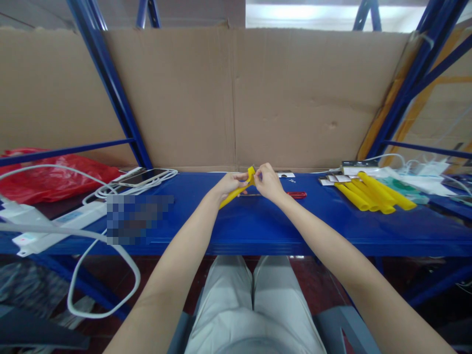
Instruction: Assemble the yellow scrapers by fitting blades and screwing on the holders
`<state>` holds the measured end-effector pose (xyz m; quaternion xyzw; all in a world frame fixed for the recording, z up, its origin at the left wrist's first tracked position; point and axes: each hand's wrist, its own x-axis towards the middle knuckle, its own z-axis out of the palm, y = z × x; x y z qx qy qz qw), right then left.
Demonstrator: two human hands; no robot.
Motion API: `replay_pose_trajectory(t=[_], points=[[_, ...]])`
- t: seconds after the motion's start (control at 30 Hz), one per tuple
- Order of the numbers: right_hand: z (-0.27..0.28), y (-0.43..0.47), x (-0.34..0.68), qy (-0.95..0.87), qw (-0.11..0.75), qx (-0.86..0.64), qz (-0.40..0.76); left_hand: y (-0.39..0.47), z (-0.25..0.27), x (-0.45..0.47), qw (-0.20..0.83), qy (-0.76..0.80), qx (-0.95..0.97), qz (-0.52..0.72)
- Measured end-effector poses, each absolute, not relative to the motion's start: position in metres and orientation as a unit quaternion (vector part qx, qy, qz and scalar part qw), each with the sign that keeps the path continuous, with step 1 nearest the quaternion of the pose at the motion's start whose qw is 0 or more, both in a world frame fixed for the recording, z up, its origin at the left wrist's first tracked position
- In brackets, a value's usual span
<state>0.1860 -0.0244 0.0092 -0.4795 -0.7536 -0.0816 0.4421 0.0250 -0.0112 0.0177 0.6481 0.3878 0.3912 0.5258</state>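
My left hand (235, 184) is closed around a yellow strip or flattened tube (231, 195), which slants up to the right above the blue table. Its upper end (251, 173) stands out between my two hands. My right hand (268, 181) is closed in a pinch right beside that end; what its fingertips hold is too small and hidden to make out. Under the hands lies a screwdriver with a red handle (297, 195), its shaft partly covered. Several tiny metal pieces, perhaps screws (292, 180), lie behind it, near a small white card (285, 174).
Several yellow tubes (372, 194) lie on the blue table (258, 226) at right, beside cards and a small box (359, 167). At left are a white power strip (62, 228), coiled cables (147, 182) and a red plastic bag (59, 177). A cardboard panel (184, 98) stands behind.
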Motion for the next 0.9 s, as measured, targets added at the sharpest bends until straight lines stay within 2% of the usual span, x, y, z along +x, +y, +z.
replay_pose_trajectory(t=[0.4,0.9], points=[[0.0107,-0.024,0.1878,-0.761,0.461,-0.45,-0.079,-0.0133,0.0209,0.0231,0.569,0.366,0.619,0.4],[0.0135,-0.0261,0.1881,-0.761,0.482,-0.433,-0.047,-0.0169,0.0246,0.0215,0.576,0.345,0.645,0.366]])
